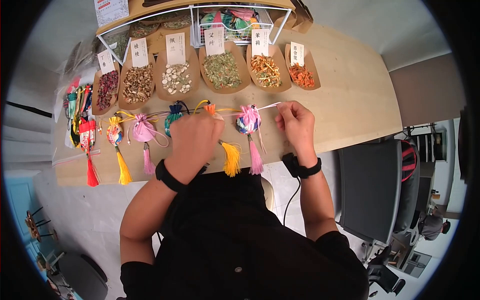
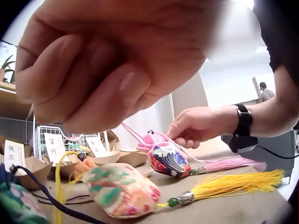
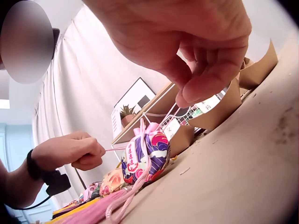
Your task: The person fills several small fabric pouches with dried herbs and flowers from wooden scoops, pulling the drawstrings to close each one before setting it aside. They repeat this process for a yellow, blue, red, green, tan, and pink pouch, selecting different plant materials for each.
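Note:
A sachet pouch (image 1: 248, 121) with a pink gathered neck, a wave-patterned body and a pink tassel (image 1: 255, 159) lies between my hands. My right hand (image 1: 297, 125) pinches one end of its pink drawstring between thumb and fingers. On the other side, my left hand (image 1: 195, 137) has its fingers curled round the opposite cord. Both cords run taut from the neck in the right wrist view, where the pouch (image 3: 145, 156) appears upright. Under my left hand lies a peach floral sachet (image 2: 121, 189) with a yellow tassel (image 2: 236, 186). A dark green sachet (image 1: 173, 117) sits just left of it.
More sachets lie leftward: a pink one (image 1: 144, 131), a yellow one (image 1: 114, 131) and a red one (image 1: 87, 134). Behind them stands a row of labelled paper trays of dried herbs (image 1: 221, 70). A wire basket (image 1: 235, 22) stands beneath the shelf. A chair (image 1: 370, 185) is at right.

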Demonstrator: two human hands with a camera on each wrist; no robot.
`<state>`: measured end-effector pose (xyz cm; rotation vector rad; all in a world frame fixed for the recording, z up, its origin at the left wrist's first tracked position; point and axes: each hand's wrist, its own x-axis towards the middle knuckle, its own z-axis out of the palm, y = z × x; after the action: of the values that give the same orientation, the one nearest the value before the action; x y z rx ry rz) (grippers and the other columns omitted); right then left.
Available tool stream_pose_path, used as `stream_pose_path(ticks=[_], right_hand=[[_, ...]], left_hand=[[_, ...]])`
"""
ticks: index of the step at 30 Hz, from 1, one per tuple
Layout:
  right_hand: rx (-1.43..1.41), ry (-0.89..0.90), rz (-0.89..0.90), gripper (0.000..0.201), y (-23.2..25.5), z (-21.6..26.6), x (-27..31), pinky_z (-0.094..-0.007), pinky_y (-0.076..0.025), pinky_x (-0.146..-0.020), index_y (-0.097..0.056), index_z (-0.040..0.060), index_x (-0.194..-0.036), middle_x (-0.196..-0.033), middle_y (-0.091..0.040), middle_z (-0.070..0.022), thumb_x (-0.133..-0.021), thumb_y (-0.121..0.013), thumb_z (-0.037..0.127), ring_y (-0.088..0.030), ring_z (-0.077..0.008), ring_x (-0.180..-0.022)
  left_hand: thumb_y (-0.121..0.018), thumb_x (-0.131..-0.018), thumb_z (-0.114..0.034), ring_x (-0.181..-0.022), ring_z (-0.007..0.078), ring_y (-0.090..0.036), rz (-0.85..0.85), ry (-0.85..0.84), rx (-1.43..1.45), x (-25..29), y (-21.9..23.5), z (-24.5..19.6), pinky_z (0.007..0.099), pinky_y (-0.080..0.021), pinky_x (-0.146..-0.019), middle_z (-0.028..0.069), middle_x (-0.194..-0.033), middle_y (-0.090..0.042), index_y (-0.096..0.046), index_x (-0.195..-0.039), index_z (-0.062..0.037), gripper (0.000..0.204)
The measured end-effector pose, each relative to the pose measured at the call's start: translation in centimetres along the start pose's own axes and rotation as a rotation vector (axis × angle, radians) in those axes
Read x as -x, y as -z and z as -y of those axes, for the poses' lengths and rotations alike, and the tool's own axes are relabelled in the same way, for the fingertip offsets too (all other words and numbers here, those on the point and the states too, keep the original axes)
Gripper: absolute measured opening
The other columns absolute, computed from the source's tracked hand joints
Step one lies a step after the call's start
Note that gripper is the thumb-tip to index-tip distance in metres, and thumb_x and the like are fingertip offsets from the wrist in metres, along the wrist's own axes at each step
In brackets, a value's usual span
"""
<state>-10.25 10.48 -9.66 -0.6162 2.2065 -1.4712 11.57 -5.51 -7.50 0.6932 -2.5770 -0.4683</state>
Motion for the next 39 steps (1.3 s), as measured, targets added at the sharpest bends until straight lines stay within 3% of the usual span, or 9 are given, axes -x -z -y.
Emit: stream_pose_path(ticks=[11,16,22,26,30,33,35,36,39], right_hand=[[0.015,-0.031,0.034,0.02,0.0,-0.4,-2.0,-0.0257,-0.049,-0.057,-0.076,-0.0032,-0.097,-0.069,-0.069,-0.0031,-0.101,-0.069,0.015,-0.06,-0.0074,-0.06],[-0.03,-0.023,0.129,0.023,0.2,-1.6,-1.9,-0.0256,-0.051,-0.061,-0.075,-0.0034,-0.11,-0.076,-0.071,-0.0033,-0.1,-0.07,0.016,-0.061,-0.0079,-0.066],[0.119,0.106,0.037,0.035,1.1,-3.1,-1.6,-0.0264,-0.053,-0.072,-0.069,-0.0003,-0.13,-0.094,-0.072,-0.0041,-0.1,-0.071,0.018,-0.062,-0.0092,-0.08],[0.044,0.078,0.025,0.036,2.6,-5.5,-1.5,-0.0243,-0.051,-0.074,-0.067,0.0007,-0.134,-0.102,-0.071,-0.0025,-0.103,-0.069,0.019,-0.062,-0.0078,-0.085],[0.053,0.009,0.013,0.032,3.1,-5.9,-0.8,-0.0231,-0.049,-0.074,-0.069,0.0001,-0.13,-0.1,-0.07,-0.0011,-0.103,-0.069,0.019,-0.06,-0.0071,-0.083],[0.044,0.026,0.009,0.03,3.2,-6.8,-0.9,-0.0231,-0.05,-0.078,-0.07,-0.0005,-0.127,-0.101,-0.07,-0.0006,-0.103,-0.069,0.018,-0.06,-0.0071,-0.086],[0.038,0.03,-0.006,0.03,2.7,-6.6,-0.8,-0.0231,-0.05,-0.079,-0.07,-0.0011,-0.127,-0.101,-0.07,-0.0008,-0.103,-0.069,0.017,-0.06,-0.0072,-0.087],[0.035,0.034,-0.016,0.029,2.5,-6.5,-0.8,-0.0231,-0.05,-0.079,-0.07,-0.0014,-0.126,-0.101,-0.07,-0.0009,-0.103,-0.069,0.017,-0.06,-0.0073,-0.087],[0.05,0.053,0.002,0.029,2.8,-7.2,-0.7,-0.0234,-0.05,-0.08,-0.07,-0.0014,-0.126,-0.102,-0.07,-0.0014,-0.103,-0.07,0.016,-0.061,-0.0075,-0.089]], left_hand=[[-0.063,-0.095,-0.024,-0.053,0.0339,-0.064,-0.014,-0.063,-0.088,-2.2,-1.5,0.9,0.0441,-0.049,-0.049,0.0168,-0.058,-0.062,-0.063,-0.068,-0.0056,0.032],[-0.064,-0.094,-0.025,-0.054,0.0335,-0.065,-0.001,0.053,-0.124,-1.5,-1.8,0.7,0.0445,-0.05,-0.051,0.0161,-0.057,-0.061,-0.062,-0.068,-0.0051,0.032],[-0.066,-0.092,-0.026,-0.06,0.0344,-0.066,-0.03,0.147,-0.152,1.1,3.5,2.0,0.0456,-0.051,-0.056,0.0159,-0.066,-0.063,-0.06,-0.076,-0.0049,0.027],[-0.067,-0.09,-0.024,-0.065,0.0359,-0.068,-0.211,0.356,-0.16,4.3,8.7,7.3,0.0468,-0.051,-0.058,0.0158,-0.071,-0.066,-0.062,-0.08,-0.0046,0.022],[-0.07,-0.087,-0.024,-0.069,0.0356,-0.068,-0.307,0.625,-0.359,8.0,15.0,17.1,0.0455,-0.051,-0.061,0.0156,-0.073,-0.067,-0.065,-0.086,-0.0061,0.019],[-0.078,-0.083,-0.039,-0.086,0.0393,-0.071,-0.202,0.766,-0.466,11.2,16.8,25.5,0.0497,-0.055,-0.073,0.0196,-0.097,-0.071,-0.065,-0.1,-0.0072,0.039],[-0.081,-0.082,-0.047,-0.092,0.0395,-0.071,-0.136,0.776,-0.472,11.5,17.0,27.0,0.0498,-0.056,-0.078,0.0209,-0.113,-0.069,-0.063,-0.11,-0.007,0.052],[-0.085,-0.075,-0.06,-0.107,0.0404,-0.07,0.028,0.913,-0.436,11.2,16.8,27.7,0.0497,-0.057,-0.088,0.0241,-0.135,-0.058,-0.057,-0.126,-0.0042,0.081],[-0.086,-0.07,-0.067,-0.115,0.0414,-0.068,0.059,0.967,-0.471,11.1,14.9,28.2,0.0495,-0.057,-0.092,0.0273,-0.135,-0.055,-0.051,-0.135,0.001,0.1]])
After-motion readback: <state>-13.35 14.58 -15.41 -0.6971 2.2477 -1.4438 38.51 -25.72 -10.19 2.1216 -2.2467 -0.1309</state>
